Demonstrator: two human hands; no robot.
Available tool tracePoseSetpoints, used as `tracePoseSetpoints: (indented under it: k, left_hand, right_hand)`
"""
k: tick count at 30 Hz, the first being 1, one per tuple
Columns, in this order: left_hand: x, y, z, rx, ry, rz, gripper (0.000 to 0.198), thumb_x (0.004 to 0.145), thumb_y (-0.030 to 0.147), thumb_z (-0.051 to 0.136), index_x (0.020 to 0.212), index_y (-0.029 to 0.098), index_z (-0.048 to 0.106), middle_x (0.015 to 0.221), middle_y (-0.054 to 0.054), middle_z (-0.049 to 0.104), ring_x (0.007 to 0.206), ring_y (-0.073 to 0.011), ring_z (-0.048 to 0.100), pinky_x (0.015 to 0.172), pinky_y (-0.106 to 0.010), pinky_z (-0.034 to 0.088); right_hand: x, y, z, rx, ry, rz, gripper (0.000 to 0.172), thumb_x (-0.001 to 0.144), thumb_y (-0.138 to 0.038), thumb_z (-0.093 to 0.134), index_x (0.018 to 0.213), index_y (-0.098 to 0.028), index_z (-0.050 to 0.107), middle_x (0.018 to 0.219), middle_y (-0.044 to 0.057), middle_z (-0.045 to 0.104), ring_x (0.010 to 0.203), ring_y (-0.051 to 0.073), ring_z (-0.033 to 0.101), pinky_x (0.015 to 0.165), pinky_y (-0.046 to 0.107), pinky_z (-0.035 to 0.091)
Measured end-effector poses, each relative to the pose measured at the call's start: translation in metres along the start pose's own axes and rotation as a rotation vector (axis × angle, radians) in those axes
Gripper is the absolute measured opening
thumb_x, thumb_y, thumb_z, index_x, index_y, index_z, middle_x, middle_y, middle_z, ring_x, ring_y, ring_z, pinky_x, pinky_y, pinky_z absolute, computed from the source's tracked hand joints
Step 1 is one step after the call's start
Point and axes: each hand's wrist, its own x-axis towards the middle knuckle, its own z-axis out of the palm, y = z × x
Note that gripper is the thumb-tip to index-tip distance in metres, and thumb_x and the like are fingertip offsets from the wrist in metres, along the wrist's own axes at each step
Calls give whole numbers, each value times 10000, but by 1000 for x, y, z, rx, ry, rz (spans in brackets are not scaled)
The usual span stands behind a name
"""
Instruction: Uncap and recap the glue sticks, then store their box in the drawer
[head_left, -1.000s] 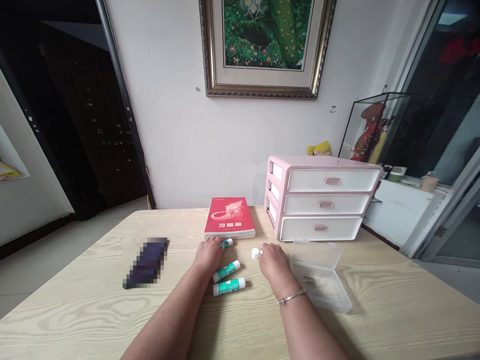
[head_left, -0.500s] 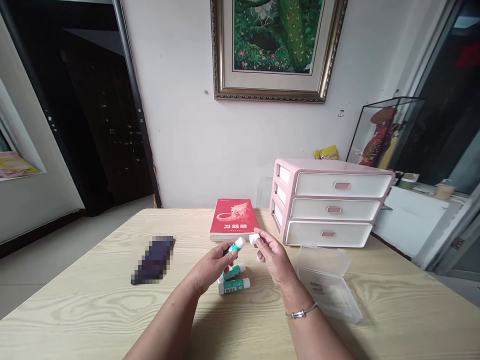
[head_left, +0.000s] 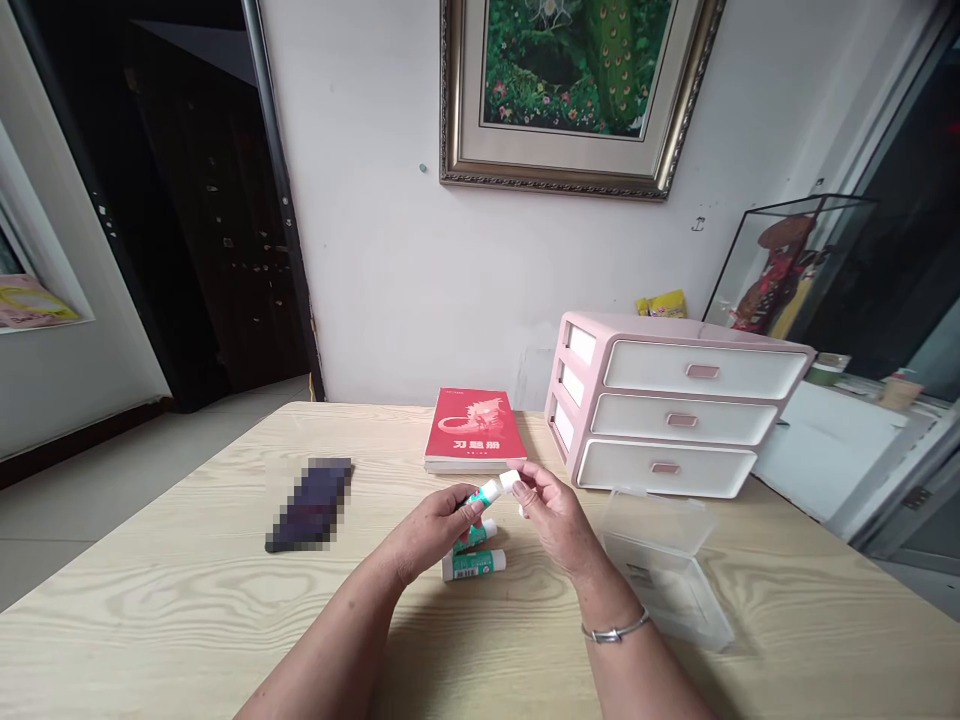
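Note:
My left hand [head_left: 439, 527] is closed around a green and white glue stick [head_left: 482, 496], its white end pointing up and to the right. In my right hand [head_left: 551, 510], thumb and fingers pinch a white cap [head_left: 509, 481], held right at the glue stick's end; whether the two touch I cannot tell. Below my hands, a green glue stick with a barcode [head_left: 474, 565] lies on the table. Another glue stick [head_left: 480, 535] lies just behind it, partly hidden by my left hand. A small white piece shows beneath my right fingers, mostly covered.
A red book [head_left: 477, 425] lies behind my hands. To the right stand a pink and white drawer unit [head_left: 679, 420] and, nearer, an open clear plastic box [head_left: 675, 600]. A dark pixelated flat object [head_left: 311, 505] lies on the left of the wooden table [head_left: 187, 620].
The cap and the glue stick's end have come closer together. The camera view has shifted slightly, so the surroundings sit a little differently. Both hands keep their holds.

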Motion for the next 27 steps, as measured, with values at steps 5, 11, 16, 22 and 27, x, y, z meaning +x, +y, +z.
tracePoseSetpoints:
  k: [5, 11, 16, 22, 27]
  left_hand:
    - [1, -5, -1, -29, -21, 13, 407, 901, 572, 490, 833, 175, 546, 639, 50, 455, 600, -109, 389, 570, -221, 304]
    - [1, -9, -1, -77, -57, 4, 399, 883, 571, 520, 842, 174, 534, 644, 49, 463, 590, -104, 390, 565, -222, 301]
    - [2, -13, -3, -86, -77, 8, 422, 880, 583, 524, 873, 162, 562, 664, 38, 483, 597, -102, 401, 561, -218, 315]
    - [1, -11, -2, -111, -104, 28, 427, 884, 575, 524, 913, 153, 582, 708, 30, 497, 602, -96, 401, 555, -212, 327]
    - [1, -11, 0, -12, -59, 39, 416, 895, 553, 516, 967, 155, 615, 744, 22, 511, 644, -108, 425, 585, -215, 351]
  right_hand:
    - [0, 2, -2, -30, -28, 0, 442, 893, -454, 592, 1240, -180, 614, 1034, 70, 651, 759, 136, 541, 670, 257, 448]
    - [-1, 5, 2, 2, -106, 2, 434, 882, -451, 608, 1223, -183, 625, 985, 60, 638, 711, 127, 517, 636, 257, 481]
    - [-1, 6, 5, 26, -129, 3, 423, 864, -442, 636, 1197, -182, 632, 1008, 67, 642, 739, 134, 549, 640, 263, 511]
    - [-2, 11, 6, -18, -147, -12, 420, 866, -453, 638, 1185, -180, 641, 984, 67, 665, 768, 153, 594, 677, 288, 537]
    - [-1, 13, 7, -124, -109, -21, 364, 875, -476, 619, 1060, -166, 665, 915, 68, 690, 741, 159, 626, 677, 285, 536]
